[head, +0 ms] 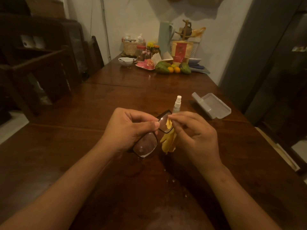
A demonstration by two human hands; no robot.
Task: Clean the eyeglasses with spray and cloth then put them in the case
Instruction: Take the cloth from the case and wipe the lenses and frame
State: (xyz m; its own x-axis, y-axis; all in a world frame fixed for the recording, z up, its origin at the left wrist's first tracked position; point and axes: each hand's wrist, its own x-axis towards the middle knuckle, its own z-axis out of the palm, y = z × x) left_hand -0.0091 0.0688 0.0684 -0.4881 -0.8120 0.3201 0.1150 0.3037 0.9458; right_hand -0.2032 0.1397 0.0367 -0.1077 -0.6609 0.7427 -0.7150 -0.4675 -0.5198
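Dark-framed eyeglasses [146,144] are held above the wooden table [83,155]. My left hand [127,128] pinches them at the bridge between thumb and fingers. A yellow cloth [168,141] hangs from my right hand [194,135], which pinches it against the far lens. The near lens looks smeared or wet. Just behind my hands a small clear spray bottle [177,104] with a white nozzle stands upright. An open translucent grey case [211,104] lies to the right of the bottle, lid up.
Droplets [172,180] dot the table near me. At the far end are a white bowl [125,61], a woven basket [131,47], jars, a pink plate, mangoes and oranges [173,69]. Dark wooden chairs [41,63] stand on the left; a grey cabinet [265,63] stands on the right.
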